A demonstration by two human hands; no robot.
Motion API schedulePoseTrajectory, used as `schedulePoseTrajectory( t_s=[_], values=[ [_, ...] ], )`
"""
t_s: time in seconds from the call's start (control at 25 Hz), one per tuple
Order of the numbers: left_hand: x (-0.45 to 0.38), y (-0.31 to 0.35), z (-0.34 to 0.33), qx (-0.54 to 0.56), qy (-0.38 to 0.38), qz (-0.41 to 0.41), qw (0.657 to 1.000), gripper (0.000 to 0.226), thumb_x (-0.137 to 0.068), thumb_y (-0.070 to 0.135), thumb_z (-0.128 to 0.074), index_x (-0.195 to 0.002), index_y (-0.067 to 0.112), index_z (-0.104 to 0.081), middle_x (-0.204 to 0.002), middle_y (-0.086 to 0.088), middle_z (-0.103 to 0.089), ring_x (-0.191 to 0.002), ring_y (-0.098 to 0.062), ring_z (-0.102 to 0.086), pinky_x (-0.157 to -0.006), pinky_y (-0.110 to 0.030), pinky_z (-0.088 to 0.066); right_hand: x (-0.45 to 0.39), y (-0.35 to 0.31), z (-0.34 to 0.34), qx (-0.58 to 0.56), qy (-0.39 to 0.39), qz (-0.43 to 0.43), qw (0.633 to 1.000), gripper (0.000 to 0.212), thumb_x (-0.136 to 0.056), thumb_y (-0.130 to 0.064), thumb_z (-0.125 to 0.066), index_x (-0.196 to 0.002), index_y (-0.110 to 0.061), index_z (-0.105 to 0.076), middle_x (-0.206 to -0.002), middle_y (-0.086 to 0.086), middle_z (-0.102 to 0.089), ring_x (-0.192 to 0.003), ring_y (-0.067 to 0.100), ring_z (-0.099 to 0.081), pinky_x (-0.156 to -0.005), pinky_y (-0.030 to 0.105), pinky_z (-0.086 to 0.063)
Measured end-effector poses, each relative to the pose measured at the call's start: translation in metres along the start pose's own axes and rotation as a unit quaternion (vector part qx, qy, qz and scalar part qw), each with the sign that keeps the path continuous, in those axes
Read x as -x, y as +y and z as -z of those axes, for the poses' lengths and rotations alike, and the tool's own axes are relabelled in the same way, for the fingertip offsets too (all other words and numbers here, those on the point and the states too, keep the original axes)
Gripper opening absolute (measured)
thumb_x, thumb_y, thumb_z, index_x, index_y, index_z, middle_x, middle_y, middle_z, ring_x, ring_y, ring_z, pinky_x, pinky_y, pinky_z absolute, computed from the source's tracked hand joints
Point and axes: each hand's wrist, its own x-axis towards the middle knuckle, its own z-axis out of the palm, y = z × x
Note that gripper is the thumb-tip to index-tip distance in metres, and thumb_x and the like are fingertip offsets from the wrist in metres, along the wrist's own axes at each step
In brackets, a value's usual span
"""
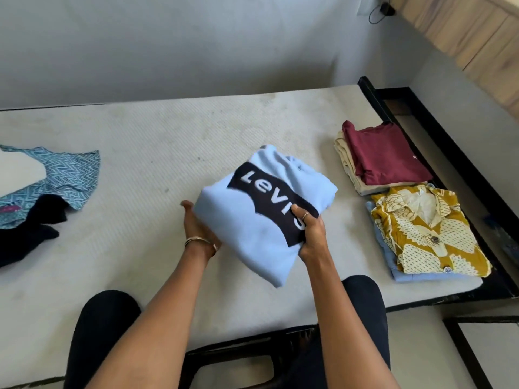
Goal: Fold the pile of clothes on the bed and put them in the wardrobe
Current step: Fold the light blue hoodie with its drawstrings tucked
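Both hands grip the folded sweatshirt (261, 220) above the bed (140, 136): right hand (311, 234) thumb on top, left hand (196, 223) apparently cupped beneath

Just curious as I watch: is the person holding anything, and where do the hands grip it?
Yes, the folded light blue sweatshirt: the left hand holds its left edge, and the right hand grips its right edge over the dark logo.
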Motion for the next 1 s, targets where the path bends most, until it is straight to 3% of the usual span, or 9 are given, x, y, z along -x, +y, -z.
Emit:
schedulePoseTrajectory(
  t_s=[0.12, 0.2, 0.28, 0.36, 0.44, 0.56, 0.68, 0.84, 1.0],
  values=[
    [-0.006, 0.024, 0.042, -0.094, 0.006, 0.063, 0.994, 0.089, -0.073, 0.086, -0.04, -0.134, 0.023, -0.053, -0.14, -0.014, -0.052, -0.126, -0.038, -0.05, -0.093, -0.053, -0.046, -0.003, 0.007, 0.014, 0.143, -0.042, -0.03, 0.988, 0.042, -0.078, 0.001, -0.074, -0.118, -0.002, -0.062, -0.106, 0.021, -0.071, -0.09, 0.037, -0.071, -0.077, 0.047, -0.059],
    [0.007, 0.011, 0.07, -0.199, 0.032, 0.143, 0.969, 0.091, -0.07, 0.087, -0.043, -0.138, 0.027, -0.045, -0.14, -0.018, -0.05, -0.102, -0.034, -0.063, -0.081, -0.048, -0.053, -0.009, 0.032, 0.029, 0.276, -0.022, -0.051, 0.96, 0.053, -0.076, -0.007, -0.081, -0.123, -0.005, -0.056, -0.109, 0.017, -0.071, -0.09, 0.033, -0.071, -0.071, 0.04, -0.059],
    [0.03, -0.012, 0.09, -0.322, 0.057, 0.181, 0.928, 0.109, -0.055, 0.082, -0.066, -0.141, 0.02, -0.041, -0.135, -0.02, -0.054, -0.083, -0.027, -0.066, -0.071, -0.038, -0.054, -0.011, 0.06, 0.044, 0.393, 0.008, -0.093, 0.915, 0.063, -0.075, -0.02, -0.085, -0.124, -0.01, -0.048, -0.115, 0.013, -0.066, -0.091, 0.026, -0.068, -0.067, 0.034, -0.057],
    [0.036, -0.031, 0.103, -0.393, 0.065, 0.131, 0.908, 0.11, -0.055, 0.057, -0.086, -0.145, 0.026, -0.031, -0.13, -0.013, -0.059, -0.095, -0.023, -0.067, -0.077, -0.037, -0.055, -0.011, 0.072, 0.046, 0.458, 0.026, -0.094, 0.884, 0.064, -0.081, -0.028, -0.08, -0.13, -0.014, -0.04, -0.119, 0.01, -0.06, -0.093, 0.024, -0.062, -0.064, 0.027, -0.051],
    [0.027, -0.041, 0.101, -0.501, 0.05, 0.074, 0.861, 0.081, -0.08, 0.039, -0.075, -0.144, 0.03, -0.026, -0.132, -0.003, -0.055, -0.117, -0.023, -0.058, -0.096, -0.039, -0.048, -0.019, 0.07, 0.041, 0.525, 0.036, -0.055, 0.849, 0.076, -0.086, -0.035, -0.074, -0.144, -0.013, -0.03, -0.131, 0.014, -0.053, -0.11, 0.03, -0.056, -0.08, 0.034, -0.051],
    [0.003, -0.039, 0.075, -0.603, 0.087, 0.0, 0.793, 0.072, -0.088, 0.044, -0.064, -0.146, 0.018, -0.029, -0.134, -0.006, -0.055, -0.123, -0.028, -0.054, -0.103, -0.041, -0.044, -0.037, 0.059, 0.031, 0.599, 0.077, 0.038, 0.796, 0.089, -0.083, -0.044, -0.074, -0.149, -0.009, -0.027, -0.147, 0.017, -0.038, -0.135, 0.037, -0.035, -0.109, 0.049, -0.033],
    [-0.026, -0.01, 0.039, -0.578, 0.142, -0.091, 0.798, 0.078, -0.09, 0.038, -0.063, -0.152, 0.015, -0.02, -0.148, -0.011, -0.04, -0.133, -0.028, -0.043, -0.107, -0.039, -0.038, -0.055, 0.047, 0.024, 0.517, 0.051, 0.036, 0.854, 0.088, -0.08, -0.036, -0.08, -0.149, -0.013, -0.032, -0.145, 0.007, -0.045, -0.133, 0.029, -0.043, -0.107, 0.048, -0.041],
    [-0.073, 0.025, 0.016, -0.634, 0.027, -0.046, 0.771, 0.088, -0.088, 0.025, -0.068, -0.154, 0.028, -0.01, -0.156, -0.003, -0.026, -0.14, -0.022, -0.031, -0.112, -0.036, -0.031, -0.076, 0.024, 0.028, 0.392, -0.029, 0.009, 0.919, 0.031, -0.08, -0.008, -0.079, -0.108, -0.003, -0.066, -0.106, 0.011, -0.073, -0.101, 0.035, -0.069, -0.085, 0.05, -0.057],
    [-0.096, 0.028, 0.018, -0.702, 0.011, -0.034, 0.711, 0.064, -0.074, 0.035, -0.081, -0.129, 0.018, -0.054, -0.125, -0.005, -0.058, -0.111, -0.022, -0.055, -0.094, -0.033, -0.046, -0.078, 0.012, 0.034, 0.369, -0.073, 0.044, 0.925, 0.017, -0.089, -0.007, -0.07, -0.102, 0.0, -0.062, -0.093, 0.009, -0.07, -0.084, 0.02, -0.069, -0.07, 0.033, -0.057]
  ],
)
